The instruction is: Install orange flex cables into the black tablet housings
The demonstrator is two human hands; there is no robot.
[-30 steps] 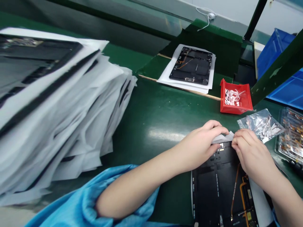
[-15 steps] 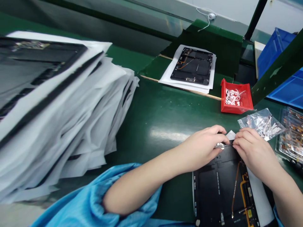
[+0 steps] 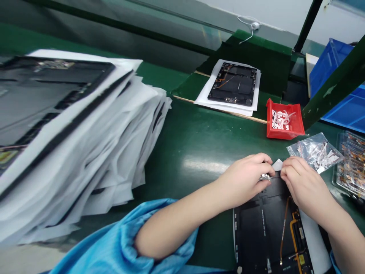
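A black tablet housing [image 3: 256, 236] with orange flex cables lies at the lower right, over a white sheet [image 3: 315, 238]. My left hand [image 3: 251, 177] is closed round its far edge, thumb on the inner face and fingers on the edge. Beside that thumb a small circuit board [image 3: 265, 177] shows in part. My right hand [image 3: 303, 184] is pinched closed at the same edge, just right of the left fingers; whatever its fingertips hold is hidden. Between the hands a white paper corner [image 3: 277, 164] sticks up.
Tablet housings interleaved with white sheets form a tall stack [image 3: 114, 140] at left. Another housing [image 3: 234, 83] lies on paper at the back. A red bin [image 3: 296, 123] holds small white strips. To the right are a plastic bag [image 3: 310, 146], clear trays [image 3: 352, 163] and blue crates [image 3: 330, 64].
The view has shifted slightly, so the stack and bench sit a little lower and farther right. Both hands keep nearly the same grip at the housing's far edge.
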